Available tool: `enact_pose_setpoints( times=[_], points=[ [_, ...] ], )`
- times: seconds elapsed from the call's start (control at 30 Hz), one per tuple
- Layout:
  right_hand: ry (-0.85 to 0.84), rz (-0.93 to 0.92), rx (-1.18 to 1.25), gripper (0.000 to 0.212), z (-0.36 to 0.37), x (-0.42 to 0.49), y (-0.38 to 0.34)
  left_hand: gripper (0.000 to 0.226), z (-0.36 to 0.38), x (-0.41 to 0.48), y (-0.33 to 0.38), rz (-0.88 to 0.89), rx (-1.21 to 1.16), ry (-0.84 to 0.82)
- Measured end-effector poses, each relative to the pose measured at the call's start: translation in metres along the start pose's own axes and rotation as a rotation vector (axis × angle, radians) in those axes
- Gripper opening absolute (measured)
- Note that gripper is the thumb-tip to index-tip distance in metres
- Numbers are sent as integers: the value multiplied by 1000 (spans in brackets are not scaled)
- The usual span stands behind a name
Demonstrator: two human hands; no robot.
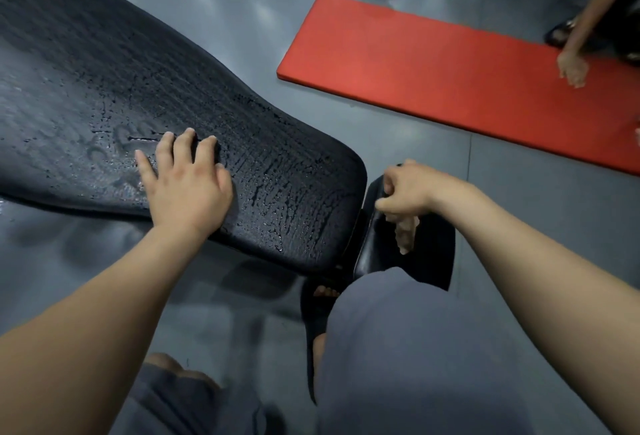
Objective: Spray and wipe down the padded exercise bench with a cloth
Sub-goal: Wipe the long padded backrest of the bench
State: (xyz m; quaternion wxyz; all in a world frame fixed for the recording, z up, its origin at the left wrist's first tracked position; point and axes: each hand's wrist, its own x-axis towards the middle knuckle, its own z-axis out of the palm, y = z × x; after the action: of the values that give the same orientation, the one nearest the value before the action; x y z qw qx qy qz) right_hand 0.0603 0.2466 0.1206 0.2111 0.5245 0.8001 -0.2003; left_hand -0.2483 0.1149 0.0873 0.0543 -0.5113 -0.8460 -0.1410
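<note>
Two hands: left (188,185) presses wet bench (104,71); right (410,192) pinches, perhaps, cloth (406,232).

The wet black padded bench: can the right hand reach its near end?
Probably yes. The right hand, gripping a pale cloth, is beside the near end of the wet black padded bench; nothing lies between. The left hand rests farther along.

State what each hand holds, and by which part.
Left hand: nothing; it lies flat on the wet bench pad. Right hand: a pale cloth, gripped at its top, the rest hanging below the fist.
</note>
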Motion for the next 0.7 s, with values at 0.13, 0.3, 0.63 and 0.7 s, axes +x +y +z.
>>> enact_pose_setpoints(
  times=[0.13,0.3,0.63,0.7],
  points=[
    [169,-147,125,12,-15,20,-53,42,-13,5,-12,23,-6,42],
    [298,-403,186,12,-35,50,-163,39,-42,18,-67,-89,13,90],
    [437,-790,223,23,-94,104,-348,42,-96,87,-195,-294,85,207],
    [473,-847,230,23,-108,120,-381,42,-99,108,-213,-319,72,209]
  ],
)
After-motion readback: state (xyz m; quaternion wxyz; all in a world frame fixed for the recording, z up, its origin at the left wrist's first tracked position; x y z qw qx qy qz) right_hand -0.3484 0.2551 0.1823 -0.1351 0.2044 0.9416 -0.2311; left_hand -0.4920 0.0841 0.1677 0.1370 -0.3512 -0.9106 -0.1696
